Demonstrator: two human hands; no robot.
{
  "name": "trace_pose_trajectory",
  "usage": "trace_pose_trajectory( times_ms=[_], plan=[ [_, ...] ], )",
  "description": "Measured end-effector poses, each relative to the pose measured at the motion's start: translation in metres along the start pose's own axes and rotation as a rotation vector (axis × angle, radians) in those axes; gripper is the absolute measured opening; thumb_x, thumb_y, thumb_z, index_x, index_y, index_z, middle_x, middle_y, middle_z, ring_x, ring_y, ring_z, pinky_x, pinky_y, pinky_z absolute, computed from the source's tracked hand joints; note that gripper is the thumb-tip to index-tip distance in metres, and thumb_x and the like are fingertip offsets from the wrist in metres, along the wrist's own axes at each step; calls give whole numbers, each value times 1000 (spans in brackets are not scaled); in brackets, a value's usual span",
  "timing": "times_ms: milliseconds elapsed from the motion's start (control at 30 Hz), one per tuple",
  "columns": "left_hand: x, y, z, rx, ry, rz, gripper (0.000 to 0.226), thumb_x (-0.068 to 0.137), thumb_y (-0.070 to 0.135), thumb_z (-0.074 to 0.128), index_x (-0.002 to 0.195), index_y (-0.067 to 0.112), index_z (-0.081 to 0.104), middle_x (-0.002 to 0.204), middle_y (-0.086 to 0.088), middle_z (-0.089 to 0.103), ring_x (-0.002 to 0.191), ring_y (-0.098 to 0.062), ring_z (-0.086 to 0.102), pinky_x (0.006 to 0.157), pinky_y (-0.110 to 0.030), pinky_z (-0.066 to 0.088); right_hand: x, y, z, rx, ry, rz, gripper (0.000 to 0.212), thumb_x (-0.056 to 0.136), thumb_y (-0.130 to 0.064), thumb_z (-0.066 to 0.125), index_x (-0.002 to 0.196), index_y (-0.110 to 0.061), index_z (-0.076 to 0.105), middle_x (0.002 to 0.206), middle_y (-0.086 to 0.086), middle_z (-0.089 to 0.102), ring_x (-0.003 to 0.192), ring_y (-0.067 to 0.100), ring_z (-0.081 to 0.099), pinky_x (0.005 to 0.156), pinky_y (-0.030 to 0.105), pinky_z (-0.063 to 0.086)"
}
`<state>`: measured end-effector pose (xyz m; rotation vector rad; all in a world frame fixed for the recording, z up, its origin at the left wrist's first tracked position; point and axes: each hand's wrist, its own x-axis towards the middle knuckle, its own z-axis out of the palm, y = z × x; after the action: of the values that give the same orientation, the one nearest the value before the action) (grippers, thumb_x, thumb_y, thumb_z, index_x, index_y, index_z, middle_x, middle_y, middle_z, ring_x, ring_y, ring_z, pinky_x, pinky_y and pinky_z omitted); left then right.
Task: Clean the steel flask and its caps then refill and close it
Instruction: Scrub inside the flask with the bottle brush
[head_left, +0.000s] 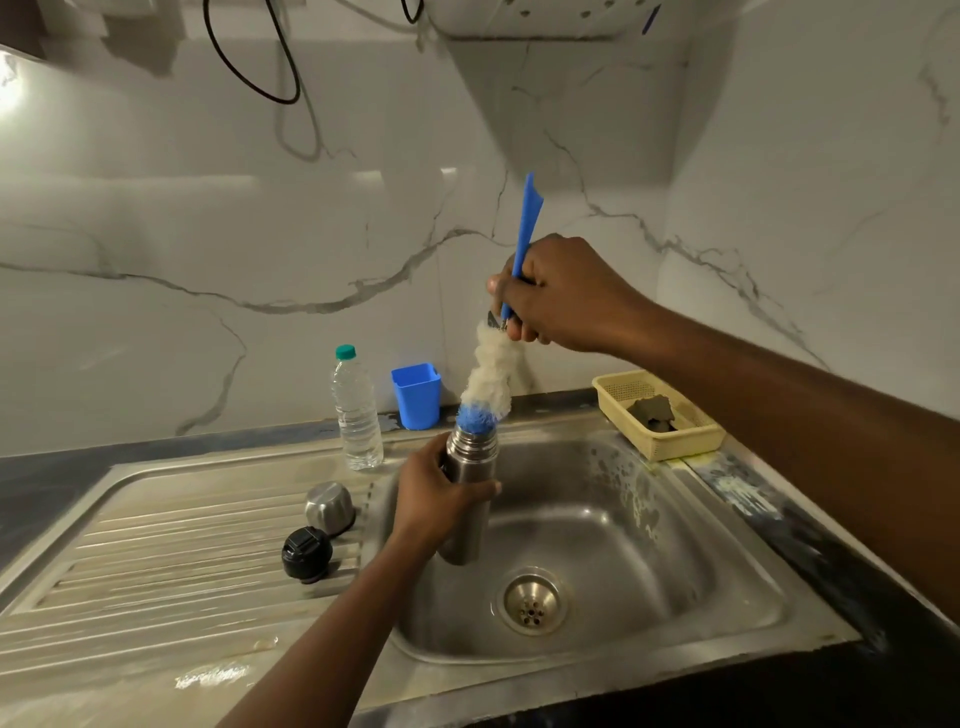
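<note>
**Flask Brushing at Sink: Current State**

**Obscured items.** The lower tip of the bottle brush (488, 374) sits inside the mouth of the steel flask (470, 530) and cannot be seen; only blue bristles show at the rim, with white bristles above. The flask's mid-body is covered by fingers. A white unit (530, 21) on the wall is cut off by the top edge. The dark pad in the yellow basket (660, 447) cannot be identified.

**Surface and room.** A stainless sink basin (649, 545) with drain (531, 603) adjoins a ribbed drainboard (156, 535). White marble-pattern walls (208, 234) meet in a corner. On the drainboard stand the steel cap (329, 506) and, just in front of it, the black stopper cap (306, 553). A plastic water bottle (357, 415) and a blue cup (417, 395) stand near the back wall.

**Hands.** The left hand (434, 501) wraps the flask, held slightly tilted over the basin. The right hand (561, 296) is curled around the brush's blue handle (527, 218).
</note>
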<state>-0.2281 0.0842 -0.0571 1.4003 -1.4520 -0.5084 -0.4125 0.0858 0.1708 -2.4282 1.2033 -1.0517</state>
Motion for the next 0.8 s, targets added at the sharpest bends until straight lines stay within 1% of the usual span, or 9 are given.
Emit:
trace_pose_trajectory(
  times_ms=[133, 233, 367, 500, 600, 667, 733, 800],
  plan=[
    [4, -1, 3, 11, -24, -17, 66, 67, 25, 98, 125, 26, 67, 107, 16, 74, 95, 3, 69, 76, -13, 50, 2, -5, -12, -19, -46, 22, 33, 107, -27, 56, 92, -3, 73, 72, 2, 74, 54, 2, 68, 54, 10, 51],
    [12, 6, 0, 11, -35, -19, 67, 68, 23, 98, 126, 26, 66, 105, 17, 71, 97, 2, 66, 75, -14, 49, 1, -4, -20, 4, -34, 36, 30, 107, -26, 57, 95, -3, 72, 74, 2, 74, 54, 2, 68, 53, 11, 50],
    [17, 12, 0, 6, -37, -6, 64, 68, 20, 97, 122, 29, 64, 102, 19, 70, 94, 2, 66, 73, -14, 47, 2, -4, -28, 14, 11, 27, 30, 106, -27, 58, 101, -2, 72, 73, 1, 73, 53, 3, 68, 54, 12, 53],
    [18, 12, 2, 7, -49, -19, 62, 67, 19, 97, 118, 32, 64, 103, 16, 71, 94, -2, 66, 73, -17, 48, 2, -5, -33, -4, 40, 34, 31, 106, -28, 57, 100, -2, 73, 72, 0, 73, 51, 2, 67, 56, 12, 55],
    [23, 13, 2, 8, -67, -28, 61, 68, 16, 97, 116, 32, 62, 104, 15, 70, 95, -2, 65, 74, -18, 49, -1, -4, -35, 16, 33, 51, 31, 107, -26, 57, 101, 0, 72, 71, 3, 71, 49, 3, 65, 56, 14, 57],
    [24, 10, 4, 14, -95, -50, 60, 69, 14, 96, 116, 30, 62, 104, 14, 69, 95, -1, 64, 79, -23, 52, -2, -9, -40, 11, 49, 39, 30, 107, -25, 57, 101, 1, 72, 71, 4, 72, 50, 4, 66, 58, 17, 59],
    [18, -1, 9, 58, -127, -92, 62, 69, 14, 95, 120, 28, 63, 105, 13, 70, 97, 0, 65, 90, -32, 56, 2, -18, -55, 13, 153, 5, 30, 106, -24, 58, 97, 0, 74, 72, 5, 74, 55, 8, 70, 61, 24, 62],
    [5, -17, 15, 70, -76, -123, 65, 67, 15, 97, 122, 28, 65, 108, 12, 72, 100, -1, 66, 97, -36, 57, 9, -29, -78, 38, 199, -20, 29, 106, -25, 59, 95, -3, 74, 73, 6, 75, 60, 12, 73, 59, 23, 61]
  ],
)
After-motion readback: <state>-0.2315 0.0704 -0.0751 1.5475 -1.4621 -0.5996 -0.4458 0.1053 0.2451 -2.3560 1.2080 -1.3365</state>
